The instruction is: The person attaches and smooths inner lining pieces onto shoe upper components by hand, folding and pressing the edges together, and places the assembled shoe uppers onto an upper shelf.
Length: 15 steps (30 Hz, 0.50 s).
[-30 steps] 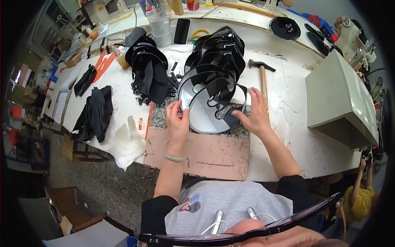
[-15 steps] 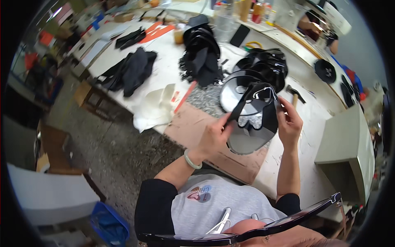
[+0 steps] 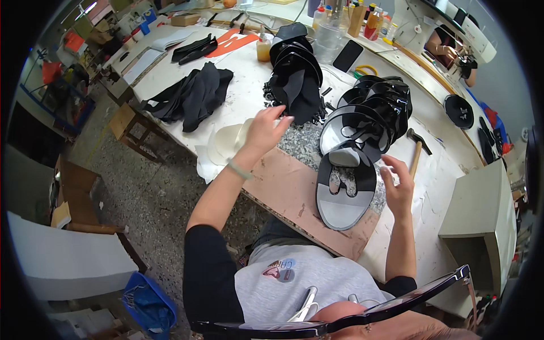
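Note:
A black shoe upper (image 3: 344,211) with a pale grey lining lies spread out on the brown board (image 3: 289,184) in front of me. Its far end rests close to a stack of shiny black uppers (image 3: 391,105). Beside it on the right, my right hand (image 3: 400,184) is open, fingers loosely bent and holding nothing. My left hand (image 3: 264,133) reaches over the board, fingers apart, just short of a second pile of black uppers (image 3: 297,85). Cream curved pieces (image 3: 225,143) lie partly behind the left wrist.
A hammer (image 3: 417,150) lies to the right. Farther back are a phone (image 3: 348,55), yellow-handled scissors (image 3: 365,70) and a glue-coloured bottle (image 3: 264,50). Black fabric pieces (image 3: 198,96) lie at the left. A grey box-like stand (image 3: 476,198) is at the right; another person works beyond.
Both hands have let go of the upper, which now lies on the board. My left hand has moved away and forward; the right has stayed close by.

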Available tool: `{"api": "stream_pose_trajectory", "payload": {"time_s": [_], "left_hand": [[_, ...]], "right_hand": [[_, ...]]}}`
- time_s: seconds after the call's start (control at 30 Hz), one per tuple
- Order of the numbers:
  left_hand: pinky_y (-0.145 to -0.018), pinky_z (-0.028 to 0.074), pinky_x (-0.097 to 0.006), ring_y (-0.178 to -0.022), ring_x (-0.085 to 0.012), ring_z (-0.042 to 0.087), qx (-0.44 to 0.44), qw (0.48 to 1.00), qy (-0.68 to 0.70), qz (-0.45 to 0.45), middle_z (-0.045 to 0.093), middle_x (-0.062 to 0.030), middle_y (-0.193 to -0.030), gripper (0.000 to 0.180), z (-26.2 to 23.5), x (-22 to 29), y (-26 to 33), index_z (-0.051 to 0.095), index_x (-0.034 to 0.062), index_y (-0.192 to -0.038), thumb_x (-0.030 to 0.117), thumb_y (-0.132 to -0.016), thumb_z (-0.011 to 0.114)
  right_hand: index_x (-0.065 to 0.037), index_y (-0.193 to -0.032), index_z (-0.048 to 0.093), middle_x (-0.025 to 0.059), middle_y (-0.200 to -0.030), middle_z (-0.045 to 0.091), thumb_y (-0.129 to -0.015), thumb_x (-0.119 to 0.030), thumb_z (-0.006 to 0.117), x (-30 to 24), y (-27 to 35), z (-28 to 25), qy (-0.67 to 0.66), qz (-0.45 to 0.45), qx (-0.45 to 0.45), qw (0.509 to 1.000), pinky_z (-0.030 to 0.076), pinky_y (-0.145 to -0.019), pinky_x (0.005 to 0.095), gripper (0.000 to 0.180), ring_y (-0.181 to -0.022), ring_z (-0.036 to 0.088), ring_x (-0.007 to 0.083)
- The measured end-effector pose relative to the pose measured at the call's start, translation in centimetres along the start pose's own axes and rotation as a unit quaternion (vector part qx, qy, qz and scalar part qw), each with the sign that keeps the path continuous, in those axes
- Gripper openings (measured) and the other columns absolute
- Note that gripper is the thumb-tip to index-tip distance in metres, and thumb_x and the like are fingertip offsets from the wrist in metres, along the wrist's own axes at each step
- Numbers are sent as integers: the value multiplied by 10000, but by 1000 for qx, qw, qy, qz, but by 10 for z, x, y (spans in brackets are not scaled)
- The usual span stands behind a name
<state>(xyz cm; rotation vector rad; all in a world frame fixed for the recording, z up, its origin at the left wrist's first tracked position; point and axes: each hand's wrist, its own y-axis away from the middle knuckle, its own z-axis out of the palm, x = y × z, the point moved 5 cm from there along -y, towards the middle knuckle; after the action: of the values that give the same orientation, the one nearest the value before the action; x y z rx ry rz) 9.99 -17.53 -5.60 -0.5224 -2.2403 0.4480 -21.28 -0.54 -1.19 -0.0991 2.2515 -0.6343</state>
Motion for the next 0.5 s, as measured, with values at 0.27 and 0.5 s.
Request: {"api": "stream_pose_trajectory", "payload": {"time_s": [0.27, 0.5], "left_hand": [[-825, 533, -501, -907, -460, 652, -62, 982, -126, -130, 651, -300, -999, 284, 97, -98, -113, 610, -86, -1016, 138, -849, 559], [-715, 624, -390, -820, -238, 676, 54, 877, 391, -274, 645, -138, -991, 281, 35, -39, -74, 581, -65, -1086, 159, -997, 438]], "right_hand": [[-10, -999, 678, 64, -807, 671, -901, -101, 662, -26, -2, 39, -123, 32, -139, 982, 468, -533, 240, 134, -635, 620, 107], [43, -1101, 613, 81, -887, 660, -978, -369, 558, -16, -82, 99, -253, 254, -236, 903, 495, -471, 237, 434, -640, 639, 98]]}}
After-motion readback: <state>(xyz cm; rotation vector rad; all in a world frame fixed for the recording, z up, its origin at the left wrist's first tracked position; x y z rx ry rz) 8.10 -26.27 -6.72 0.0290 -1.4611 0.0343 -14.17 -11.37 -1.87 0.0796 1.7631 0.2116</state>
